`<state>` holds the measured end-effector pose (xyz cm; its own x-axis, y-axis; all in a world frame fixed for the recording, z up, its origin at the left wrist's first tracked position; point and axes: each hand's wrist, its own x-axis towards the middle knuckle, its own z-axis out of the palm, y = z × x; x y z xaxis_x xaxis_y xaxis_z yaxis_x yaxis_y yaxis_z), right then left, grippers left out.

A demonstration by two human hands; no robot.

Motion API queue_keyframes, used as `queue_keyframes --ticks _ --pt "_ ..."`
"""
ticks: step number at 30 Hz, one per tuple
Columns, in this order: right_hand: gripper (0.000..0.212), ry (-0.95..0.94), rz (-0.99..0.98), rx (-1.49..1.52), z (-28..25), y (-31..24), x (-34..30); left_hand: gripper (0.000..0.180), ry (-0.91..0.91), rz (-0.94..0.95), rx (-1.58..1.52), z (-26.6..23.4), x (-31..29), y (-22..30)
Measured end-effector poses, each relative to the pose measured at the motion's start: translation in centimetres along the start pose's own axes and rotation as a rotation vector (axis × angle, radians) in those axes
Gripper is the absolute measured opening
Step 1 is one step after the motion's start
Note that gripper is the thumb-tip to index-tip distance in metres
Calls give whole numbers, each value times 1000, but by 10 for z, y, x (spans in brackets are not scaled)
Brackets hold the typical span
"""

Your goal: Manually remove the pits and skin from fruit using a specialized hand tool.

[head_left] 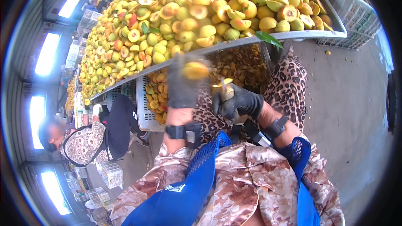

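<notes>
My left hand [182,84], in a dark grey glove, is smeared by motion in front of the metal table's near edge. A yellow-orange peach [196,70] is at its fingers and appears to be held there. To its right, my right hand [239,103], in a similar glove, is closed around a small tool [227,90] with a metal part showing. A strip of yellow fruit [222,83] sits at the tool's tip. The tool's exact kind is hard to make out. Halved and whole peaches [167,21] are heaped on the table beyond both hands.
The metal table edge [301,34] runs in front of me, with a green leaf [269,39] on it. Below, a white crate [144,104] holds fruit pieces. Stacked crates [347,21] stand at the far right. Another person [92,138] sits at the left.
</notes>
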<state>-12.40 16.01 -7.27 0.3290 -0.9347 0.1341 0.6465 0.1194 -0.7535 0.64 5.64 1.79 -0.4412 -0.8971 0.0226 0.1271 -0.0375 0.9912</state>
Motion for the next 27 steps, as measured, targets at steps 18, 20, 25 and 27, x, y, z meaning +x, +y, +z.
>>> queue_keyframes --ticks 18,20,25,27 --pt "7 625 12 -47 -18 -12 5 41 -455 228 909 -9 182 -42" --pt "6 653 -7 -74 -20 -17 4 40 -404 134 658 -11 160 -19" --pt "8 678 -92 -265 -22 -2 13 44 -339 226 402 8 81 -3" --pt "7 679 -73 -307 -16 -5 16 52 -286 4 205 19 55 -5"
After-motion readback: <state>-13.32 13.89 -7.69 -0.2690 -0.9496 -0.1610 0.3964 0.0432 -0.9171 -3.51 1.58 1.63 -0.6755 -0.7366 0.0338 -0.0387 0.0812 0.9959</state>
